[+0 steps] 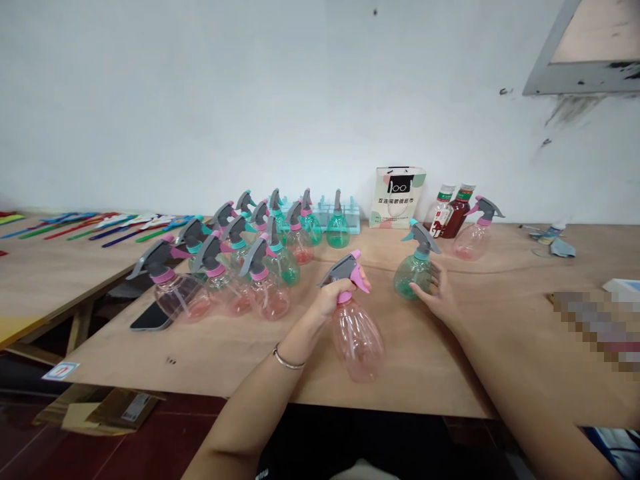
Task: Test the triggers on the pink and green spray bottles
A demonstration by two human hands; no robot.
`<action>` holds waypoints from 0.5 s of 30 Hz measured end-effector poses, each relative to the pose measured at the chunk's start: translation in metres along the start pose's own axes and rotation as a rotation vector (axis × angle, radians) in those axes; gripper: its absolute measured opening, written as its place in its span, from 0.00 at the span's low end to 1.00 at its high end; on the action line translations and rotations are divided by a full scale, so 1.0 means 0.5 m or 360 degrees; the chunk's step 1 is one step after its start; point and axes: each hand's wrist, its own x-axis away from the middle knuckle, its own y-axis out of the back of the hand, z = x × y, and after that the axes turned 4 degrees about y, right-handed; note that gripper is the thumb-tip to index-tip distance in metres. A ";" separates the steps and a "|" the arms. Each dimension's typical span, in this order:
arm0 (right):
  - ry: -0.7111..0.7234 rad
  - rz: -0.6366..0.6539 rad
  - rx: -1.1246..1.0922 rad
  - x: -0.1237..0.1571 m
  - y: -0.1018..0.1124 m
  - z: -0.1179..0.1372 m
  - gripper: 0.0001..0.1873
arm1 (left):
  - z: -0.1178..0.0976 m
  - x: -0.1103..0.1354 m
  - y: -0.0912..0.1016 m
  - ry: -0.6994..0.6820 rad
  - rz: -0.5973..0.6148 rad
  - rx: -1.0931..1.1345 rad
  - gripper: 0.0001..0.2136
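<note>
My left hand is wrapped around the neck of a pink spray bottle, just under its grey and pink trigger head. That bottle is clear plastic, tilted, and held near the table's front edge. To the right, my right hand grips the side of a green spray bottle with a grey and teal head. The thumb lies across its front, and the fingers are partly hidden behind it. Several more pink and green spray bottles stand grouped on the left part of the table.
Behind the bottles, a light-blue rack stands along the wall. A paper bag, two red-brown bottles and another pink spray bottle line the back. A phone lies at left. Colourful strips cover part of a neighbouring table.
</note>
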 end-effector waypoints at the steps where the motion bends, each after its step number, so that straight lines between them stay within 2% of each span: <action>1: -0.0014 0.0009 0.0000 0.000 0.000 0.001 0.44 | -0.001 0.000 0.000 0.0004 0.0000 -0.0027 0.13; 4: -0.0018 0.0022 0.0018 0.001 0.001 0.001 0.44 | -0.003 0.000 -0.001 -0.0071 -0.0016 -0.0071 0.16; 11: 0.0007 0.0027 0.0036 0.001 0.002 0.002 0.44 | 0.003 0.003 0.001 -0.0153 0.0012 -0.0121 0.08; 15: -0.0018 0.0040 0.0039 0.001 0.002 0.003 0.44 | -0.001 -0.006 0.010 -0.0347 -0.0149 -0.0291 0.09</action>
